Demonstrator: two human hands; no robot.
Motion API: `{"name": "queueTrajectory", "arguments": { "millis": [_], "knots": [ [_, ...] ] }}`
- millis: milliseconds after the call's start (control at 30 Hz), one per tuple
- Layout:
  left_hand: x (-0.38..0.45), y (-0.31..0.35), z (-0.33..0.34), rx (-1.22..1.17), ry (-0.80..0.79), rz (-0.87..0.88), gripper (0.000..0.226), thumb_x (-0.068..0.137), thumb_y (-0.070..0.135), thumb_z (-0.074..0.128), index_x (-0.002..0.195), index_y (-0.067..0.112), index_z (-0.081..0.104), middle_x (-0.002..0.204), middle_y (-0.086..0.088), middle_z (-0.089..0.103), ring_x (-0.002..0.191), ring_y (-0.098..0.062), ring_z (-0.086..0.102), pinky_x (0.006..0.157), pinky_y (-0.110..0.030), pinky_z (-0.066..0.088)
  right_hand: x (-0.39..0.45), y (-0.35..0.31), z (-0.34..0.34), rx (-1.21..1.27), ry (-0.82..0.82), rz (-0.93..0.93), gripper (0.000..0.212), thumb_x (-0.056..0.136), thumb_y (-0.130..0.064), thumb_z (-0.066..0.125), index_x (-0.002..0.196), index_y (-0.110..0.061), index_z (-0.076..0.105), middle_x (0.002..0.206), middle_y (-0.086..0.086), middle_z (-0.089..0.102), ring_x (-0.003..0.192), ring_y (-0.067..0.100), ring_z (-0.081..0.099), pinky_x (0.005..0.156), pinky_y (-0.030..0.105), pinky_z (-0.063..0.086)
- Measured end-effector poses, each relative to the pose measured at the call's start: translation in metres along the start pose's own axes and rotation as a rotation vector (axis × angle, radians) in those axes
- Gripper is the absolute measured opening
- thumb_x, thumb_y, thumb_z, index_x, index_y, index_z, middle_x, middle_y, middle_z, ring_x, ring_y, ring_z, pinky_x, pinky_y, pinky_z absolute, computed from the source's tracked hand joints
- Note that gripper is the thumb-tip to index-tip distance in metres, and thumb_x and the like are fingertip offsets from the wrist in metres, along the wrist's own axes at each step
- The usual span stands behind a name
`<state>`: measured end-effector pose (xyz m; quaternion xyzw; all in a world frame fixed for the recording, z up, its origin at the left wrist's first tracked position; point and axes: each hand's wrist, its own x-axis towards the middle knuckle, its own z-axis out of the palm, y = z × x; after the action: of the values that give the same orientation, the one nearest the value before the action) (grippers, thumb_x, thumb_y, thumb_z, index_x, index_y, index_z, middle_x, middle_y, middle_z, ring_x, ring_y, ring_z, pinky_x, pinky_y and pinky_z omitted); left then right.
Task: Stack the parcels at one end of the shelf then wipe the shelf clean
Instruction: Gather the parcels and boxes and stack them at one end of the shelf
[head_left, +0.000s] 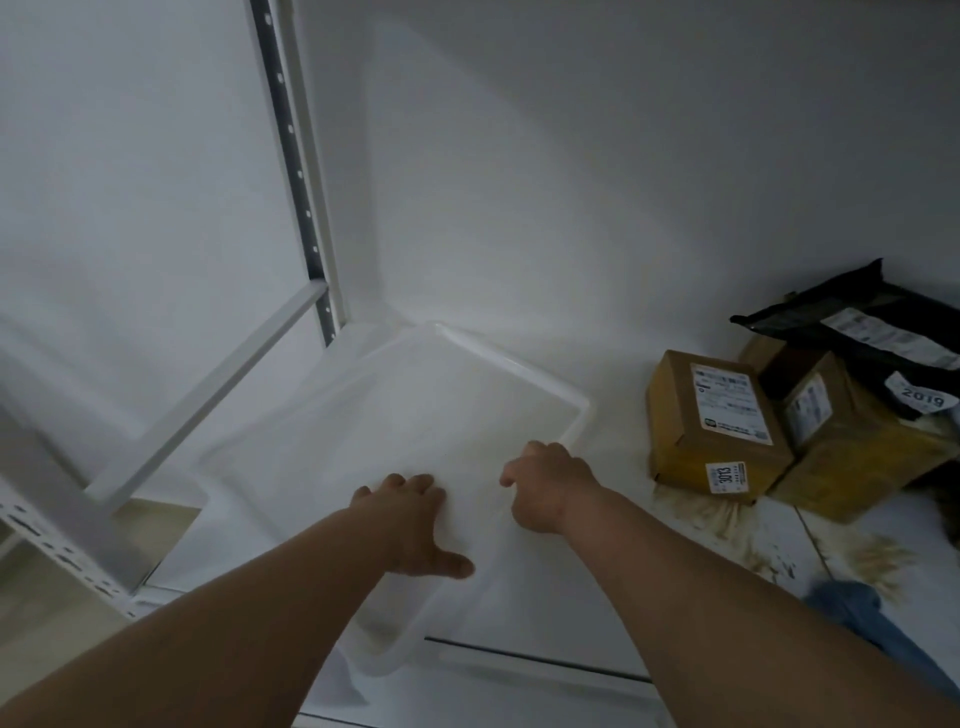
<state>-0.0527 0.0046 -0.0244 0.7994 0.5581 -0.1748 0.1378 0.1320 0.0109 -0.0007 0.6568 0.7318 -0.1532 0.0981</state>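
White bin (519, 364) under both hands, parcels (722, 426) piled right.
Left hand (415, 519) lies flat; right hand (545, 483) curls on it. Cardboard looks stiff, light; grip the sides.

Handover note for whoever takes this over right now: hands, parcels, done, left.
Left hand: flat on the white tray, fingers spread.
Right hand: on the tray, fingers curled; whether it grips anything, cannot tell.
Parcels: brown boxes and a black bag piled at the right end of the shelf.
Done: parcels look stacked.
Left: wiping. Brownish dirt lies in front of the boxes; a blue cloth lies nearby, untouched. The tray sits at the left end.
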Motion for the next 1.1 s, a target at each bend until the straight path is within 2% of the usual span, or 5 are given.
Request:
{"name": "queueTrajectory", "arguments": {
  "millis": [167, 300, 500, 667, 1100],
  "knots": [
    [0.003, 0.002, -0.006, 0.071, -0.055, 0.019, 0.108, 0.063, 0.087, 0.05, 0.15, 0.03, 0.021, 0.158, 0.005, 0.018, 0.14, -0.027, 0.026, 0.111, -0.051, 0.025, 0.007, 0.014, 0.014, -0.154, -0.075, -0.037, 0.063, 0.084, -0.059, 0.059, 0.141, -0.036, 0.046, 0.15, 0.001, 0.04, 0.145, 0.017, 0.025, 0.118, 0.056, -0.005],
    [0.006, 0.003, -0.006, 0.053, -0.065, -0.004, 0.111, 0.058, 0.083, 0.06, 0.149, 0.028, 0.026, 0.156, 0.005, 0.022, 0.139, -0.026, 0.031, 0.11, -0.05, 0.029, 0.005, 0.008, 0.01, -0.267, -0.073, -0.096, 0.064, 0.084, -0.068, 0.054, 0.136, -0.03, 0.052, 0.138, 0.002, 0.051, 0.132, 0.019, 0.045, 0.115, 0.057, -0.013],
    [0.014, 0.003, -0.018, 0.184, -0.148, -0.039, 0.091, 0.068, 0.039, 0.078, 0.145, 0.02, 0.035, 0.153, 0.005, 0.026, 0.129, -0.027, 0.044, 0.103, -0.044, 0.039, 0.005, -0.014, 0.009, -0.302, -0.059, -0.169, 0.061, 0.085, -0.071, 0.05, 0.108, -0.017, 0.065, 0.115, 0.007, 0.066, 0.115, 0.023, 0.057, 0.119, 0.049, 0.01],
    [0.015, -0.013, -0.012, 0.341, -0.083, -0.09, 0.073, 0.082, 0.022, 0.063, 0.147, 0.019, 0.03, 0.15, 0.003, 0.027, 0.123, -0.024, 0.047, 0.094, -0.041, 0.039, 0.005, -0.035, 0.007, -0.098, -0.049, -0.222, 0.04, 0.09, -0.042, 0.061, 0.118, -0.014, 0.067, 0.125, 0.008, 0.063, 0.115, 0.028, 0.058, 0.1, 0.04, 0.046],
    [0.035, -0.013, -0.02, 0.147, -0.047, -0.24, 0.059, 0.081, 0.021, 0.056, 0.136, 0.012, 0.037, 0.122, -0.001, 0.053, 0.109, -0.025, 0.058, 0.095, -0.041, 0.048, 0.008, -0.036, 0.005, 0.054, -0.13, -0.188, 0.037, 0.088, -0.027, 0.065, 0.125, -0.023, 0.067, 0.13, -0.001, 0.062, 0.119, 0.02, 0.057, 0.102, 0.032, 0.044]
  ]
}}
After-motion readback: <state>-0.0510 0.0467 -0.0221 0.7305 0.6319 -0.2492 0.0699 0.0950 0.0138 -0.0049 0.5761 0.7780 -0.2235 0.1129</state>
